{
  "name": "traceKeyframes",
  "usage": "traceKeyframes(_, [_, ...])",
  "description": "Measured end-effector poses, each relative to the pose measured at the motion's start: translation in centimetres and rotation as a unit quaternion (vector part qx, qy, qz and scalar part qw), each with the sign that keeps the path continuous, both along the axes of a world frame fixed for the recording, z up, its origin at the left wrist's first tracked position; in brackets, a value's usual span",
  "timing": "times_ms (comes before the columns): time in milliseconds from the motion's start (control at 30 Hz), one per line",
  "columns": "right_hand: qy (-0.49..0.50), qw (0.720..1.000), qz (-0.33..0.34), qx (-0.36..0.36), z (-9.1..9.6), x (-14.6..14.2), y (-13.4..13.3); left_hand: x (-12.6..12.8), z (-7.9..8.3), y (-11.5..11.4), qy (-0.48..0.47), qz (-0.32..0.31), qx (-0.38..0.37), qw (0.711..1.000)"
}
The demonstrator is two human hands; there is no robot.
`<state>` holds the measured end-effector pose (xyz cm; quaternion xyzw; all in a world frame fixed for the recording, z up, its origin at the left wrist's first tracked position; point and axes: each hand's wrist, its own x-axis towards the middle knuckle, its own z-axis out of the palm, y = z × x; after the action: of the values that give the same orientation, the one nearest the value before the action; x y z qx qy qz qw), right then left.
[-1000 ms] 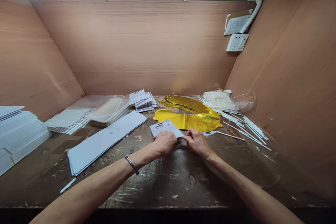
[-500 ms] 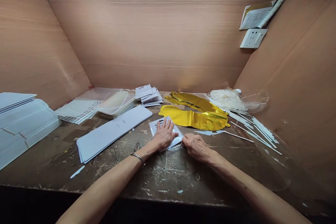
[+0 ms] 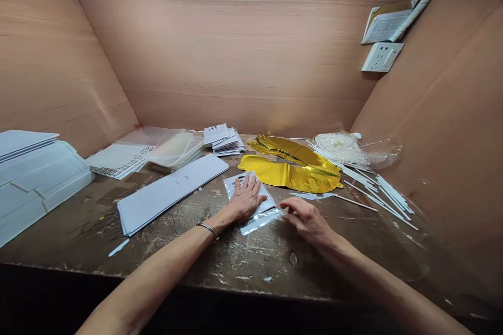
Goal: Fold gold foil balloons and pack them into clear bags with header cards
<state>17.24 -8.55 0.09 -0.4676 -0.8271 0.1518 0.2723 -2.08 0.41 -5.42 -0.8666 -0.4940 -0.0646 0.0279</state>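
1. Worn wooden workbench (image 3: 220, 259), with gold foil balloons (image 3: 291, 174) at the back.
2. Left hand (image 3: 247, 200) flat upon a white card (image 3: 266, 203) inside a clear plastic bag (image 3: 261, 223), fingers spread wide, pressing.
3. Right hand (image 3: 308, 222) just beside the bag, fingers loosely curved, holding nothing.

1. A clear plastic bag (image 3: 261, 223) lay flat on the scarred wooden workbench (image 3: 220, 256), its glossy lower edge showing past the card.
2. A white printed card (image 3: 236, 184) with a barcode sat inside, angled slightly, under the flat left hand (image 3: 247, 200).
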Motion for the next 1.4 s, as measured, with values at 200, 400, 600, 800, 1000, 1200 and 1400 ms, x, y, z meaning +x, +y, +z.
traceKeyframes(200, [-0.061,0.995,0.066,0.032,-3.1,-2.5,3.4,-0.1,0.1,-0.1,0.006,-0.012,-0.006,1.000])
traceKeyframes(400, [-0.124,0.989,0.059,0.050,-3.5,-2.1,1.5,-0.1,0.3,-0.3,-0.007,-0.013,-0.008,1.000])
traceKeyframes(600, [0.028,0.999,0.008,-0.040,-2.0,-0.7,0.2,0.0,0.4,-0.3,-0.007,-0.014,-0.014,1.000])
traceKeyframes(800, [-0.037,0.998,0.055,0.013,-2.7,-1.3,2.3,-0.2,0.4,-0.3,-0.003,-0.025,-0.015,1.000])
traceKeyframes(1000, [-0.149,0.984,0.064,0.073,-3.3,-1.9,2.1,-0.3,0.5,-0.4,-0.016,-0.029,-0.004,0.999])
traceKeyframes(1200, [-0.105,0.994,0.033,0.008,-2.6,-2.3,2.2,-0.3,0.5,-0.4,-0.021,-0.030,-0.008,0.999])
traceKeyframes(1400, [0.032,0.988,0.029,-0.150,-1.6,-2.9,0.7,-0.2,0.4,-0.4,-0.022,-0.029,0.001,0.999])
